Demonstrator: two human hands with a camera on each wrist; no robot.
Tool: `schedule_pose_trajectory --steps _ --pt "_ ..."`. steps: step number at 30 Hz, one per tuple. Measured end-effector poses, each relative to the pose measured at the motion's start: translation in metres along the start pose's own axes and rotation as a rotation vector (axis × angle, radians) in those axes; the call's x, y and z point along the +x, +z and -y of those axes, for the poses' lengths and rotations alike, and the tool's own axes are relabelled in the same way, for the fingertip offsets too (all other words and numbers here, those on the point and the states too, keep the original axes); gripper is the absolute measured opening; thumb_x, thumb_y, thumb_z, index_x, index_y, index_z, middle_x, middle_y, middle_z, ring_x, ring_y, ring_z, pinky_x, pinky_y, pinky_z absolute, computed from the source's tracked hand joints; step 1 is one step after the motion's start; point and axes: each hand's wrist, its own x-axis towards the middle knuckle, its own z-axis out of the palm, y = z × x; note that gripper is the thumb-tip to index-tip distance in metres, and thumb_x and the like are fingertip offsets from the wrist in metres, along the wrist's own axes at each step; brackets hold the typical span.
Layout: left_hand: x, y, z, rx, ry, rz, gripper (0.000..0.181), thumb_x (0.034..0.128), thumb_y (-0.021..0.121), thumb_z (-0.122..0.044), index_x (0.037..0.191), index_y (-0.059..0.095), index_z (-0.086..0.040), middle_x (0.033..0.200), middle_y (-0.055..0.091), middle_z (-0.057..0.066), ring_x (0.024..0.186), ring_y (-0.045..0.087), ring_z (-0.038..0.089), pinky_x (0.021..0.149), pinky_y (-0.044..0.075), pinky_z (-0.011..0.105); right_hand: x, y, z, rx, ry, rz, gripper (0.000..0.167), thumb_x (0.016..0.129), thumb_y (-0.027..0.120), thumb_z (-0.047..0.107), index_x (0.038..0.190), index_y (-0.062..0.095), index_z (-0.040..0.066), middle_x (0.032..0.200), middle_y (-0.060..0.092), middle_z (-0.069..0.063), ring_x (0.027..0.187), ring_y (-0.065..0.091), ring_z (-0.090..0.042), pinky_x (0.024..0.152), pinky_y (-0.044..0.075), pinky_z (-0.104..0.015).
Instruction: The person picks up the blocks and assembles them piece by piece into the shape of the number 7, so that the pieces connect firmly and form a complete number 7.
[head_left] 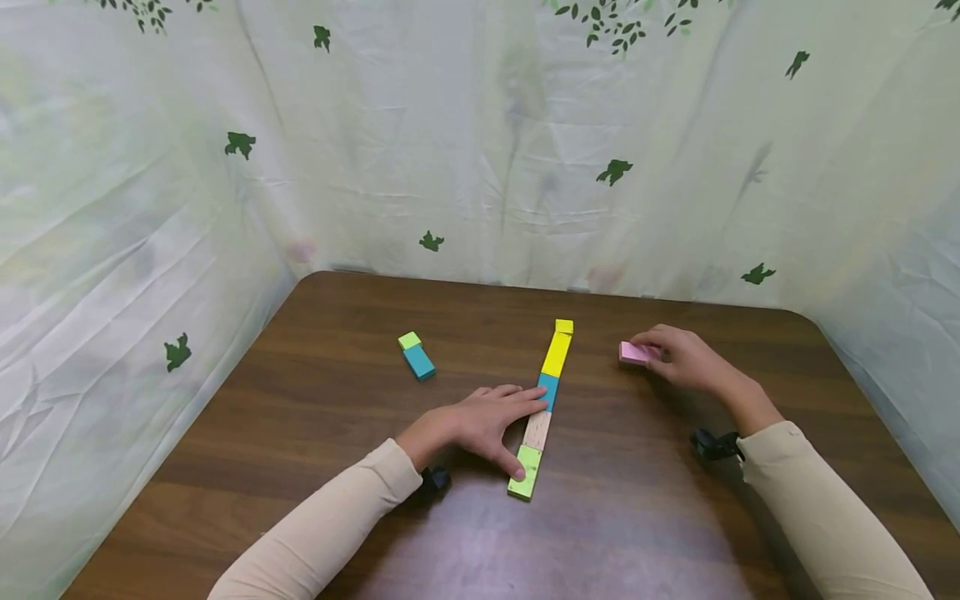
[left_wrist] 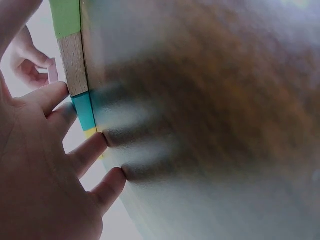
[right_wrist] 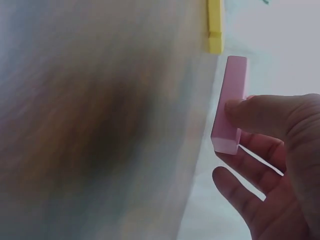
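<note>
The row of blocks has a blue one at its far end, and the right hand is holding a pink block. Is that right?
Not quite: the far-end block of the row is yellow, not blue, as the head view shows. The right hand is holding a pink block.

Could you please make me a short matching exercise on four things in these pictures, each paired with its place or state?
Column one:
1. Pink block
2. Bare-wood block
3. Left hand
4. Yellow blocks

Column two:
A. Between a blue block and a green block
B. At the far end of the row
C. Pinched by the right hand
D. Fingers spread, touching the row

Right pairs: 1-C, 2-A, 3-D, 4-B.
</note>
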Motion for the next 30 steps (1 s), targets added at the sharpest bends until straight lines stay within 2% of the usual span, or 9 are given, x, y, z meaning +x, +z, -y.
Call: schedule_pose_trajectory --steps 7,15,24,30 --pt "-0.001 0.000 0.001 -0.010 -0.001 0.001 0.103 0.0769 0.076 -0.061 0.159 0.023 -0.027 0.169 0.012 -0.011 0.154 0.018 0.025 0.121 0.022 0.052 0.030 -0.004 0.019 0.021 0.005 0.035 0.034 0.090 0.068 0.005 0.124 0.067 0.004 0.121 0.067 -0.015 0.104 0.059 -0.028 0.094 0.052 -0.050" --pt "0.003 0.003 0.004 -0.003 -0.001 -0.002 0.104 0.0766 0.074 -0.063 0.159 0.022 -0.028 0.168 0.011 -0.012 0.155 0.017 0.024 0.121 0.021 0.053 0.068 -0.006 0.042 0.063 -0.052 0.017 0.035 0.090 0.067 0.003 0.125 0.066 0.001 0.122 0.068 -0.017 0.103 0.061 -0.031 0.092 0.053 -0.050" --pt "0.003 0.002 0.004 -0.009 -0.004 0.006 0.104 0.0773 0.074 -0.063 0.159 0.021 -0.028 0.169 0.010 -0.012 0.155 0.016 0.024 0.122 0.020 0.052 0.112 0.007 0.062 0.107 -0.129 0.015 0.033 0.091 0.067 0.007 0.124 0.067 0.001 0.117 0.069 -0.017 0.099 0.057 -0.029 0.093 0.051 -0.047" --pt "0.002 0.002 0.002 -0.005 -0.008 0.014 0.104 0.0774 0.074 -0.064 0.160 0.021 -0.028 0.168 0.009 -0.014 0.155 0.015 0.023 0.122 0.020 0.051 0.132 0.023 0.068 0.168 -0.075 0.076 0.034 0.092 0.064 0.007 0.125 0.067 0.003 0.123 0.068 -0.017 0.103 0.059 -0.030 0.095 0.050 -0.047"
